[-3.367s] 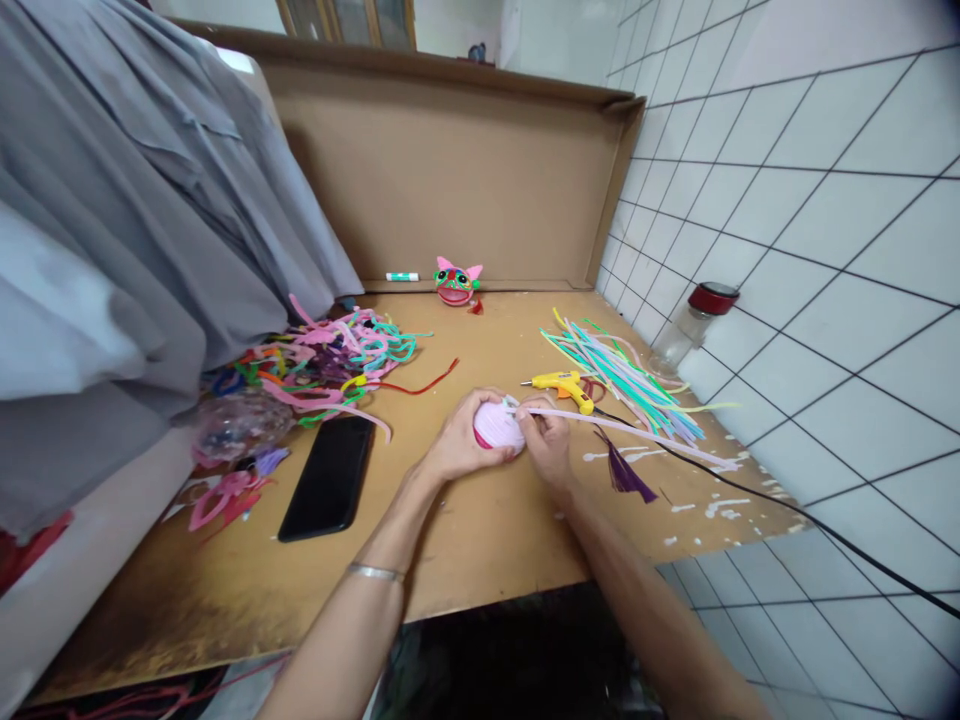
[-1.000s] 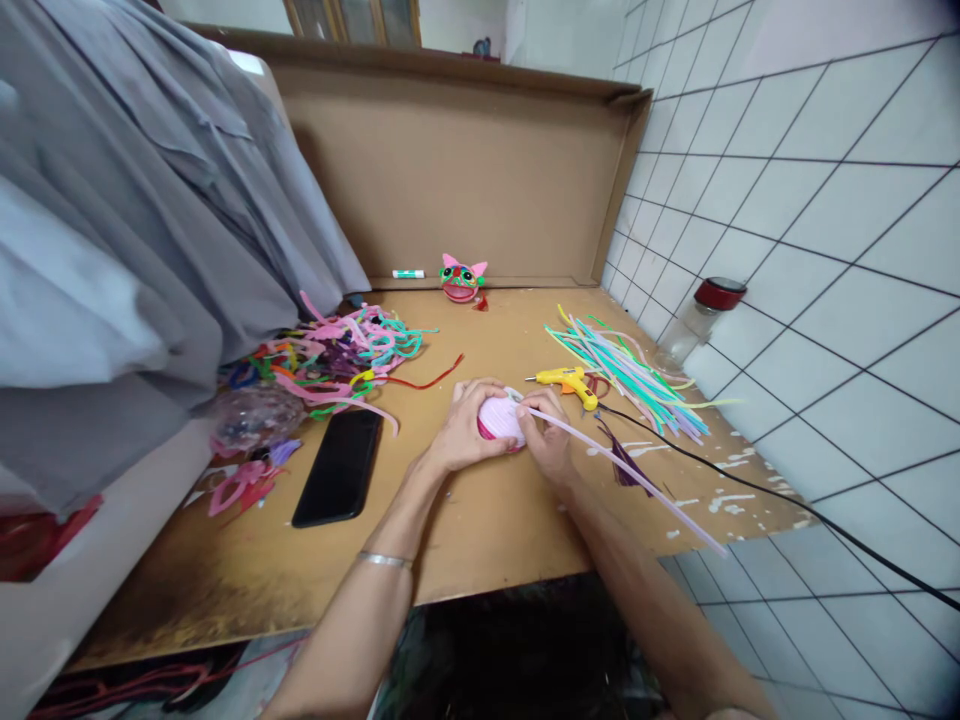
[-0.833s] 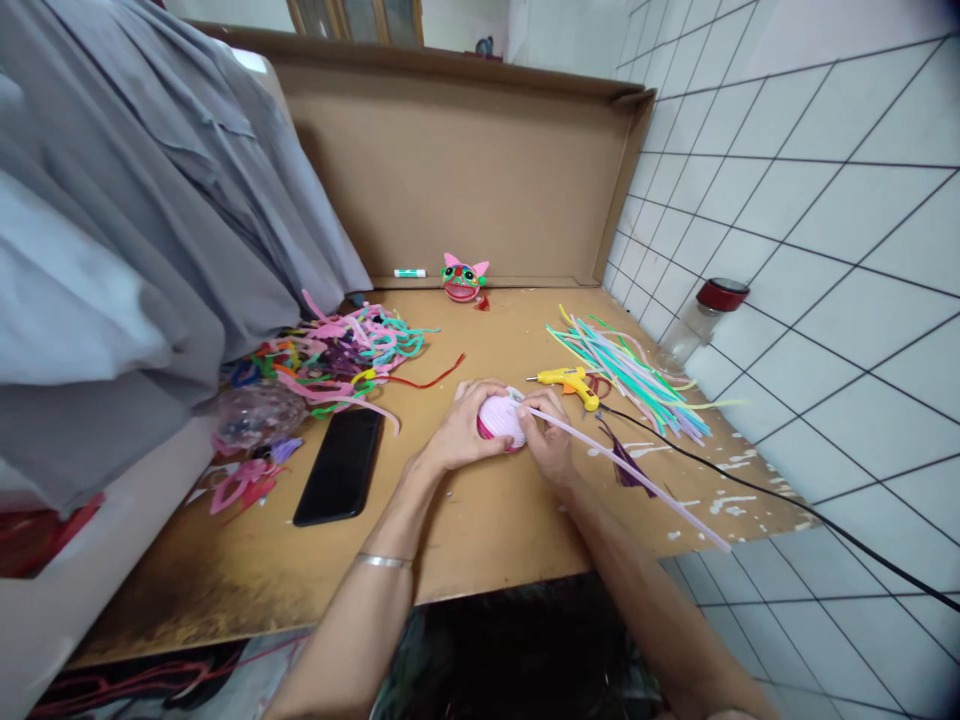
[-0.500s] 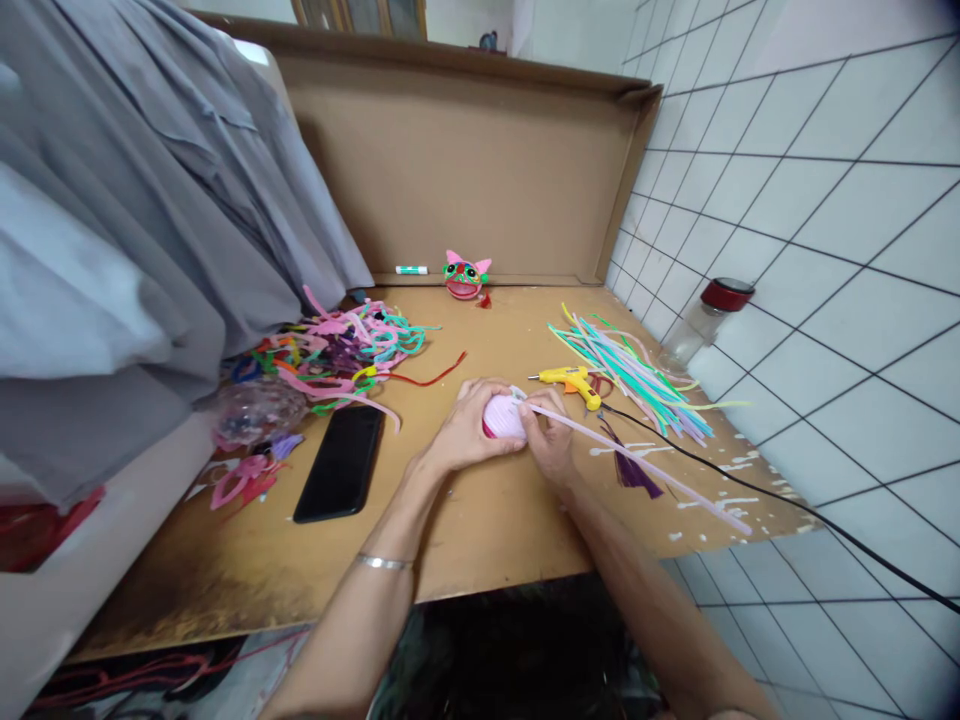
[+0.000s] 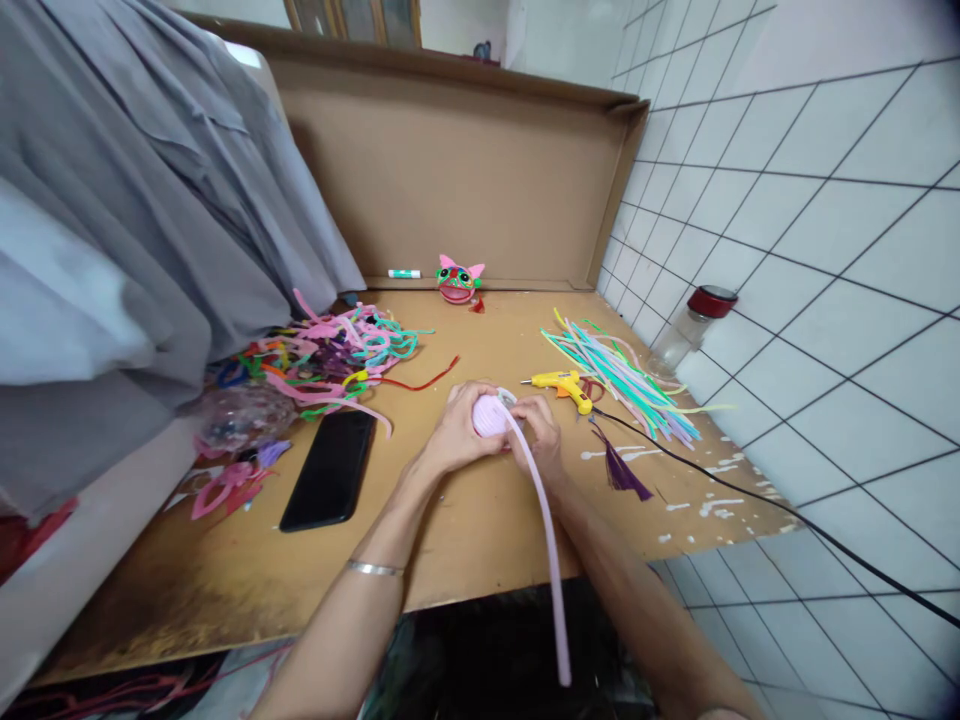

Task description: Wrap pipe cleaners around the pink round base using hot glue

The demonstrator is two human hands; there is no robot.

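A round piece wound with lilac pipe cleaner (image 5: 490,416) sits in my left hand (image 5: 455,430), whose fingers and thumb curve around its left side. Some red shows at its lower edge, and a greyish-white part shows at its top right. From its right side a long lilac pipe cleaner (image 5: 546,510) hangs in a curve toward me, past the table's front edge. My right hand (image 5: 538,435) is closed at the right side of the piece, its bent fingers pressed where the strip leaves it; the fingertips are partly hidden. A yellow glue gun (image 5: 562,386) lies just right of this hand.
Straight pipe cleaners (image 5: 622,380) lie at the right, near a red-lidded jar (image 5: 694,325). A purple tassel (image 5: 624,470) and the glue gun's black cord are closer. Left are a phone (image 5: 330,470) and tangled pipe cleaners (image 5: 352,345). A pink-eared animal head (image 5: 457,282) stands at the back.
The loose end of the lilac pipe cleaner has swung from the right side down toward me. My right hand's fingers have bent and shifted along the piece, which has turned slightly.
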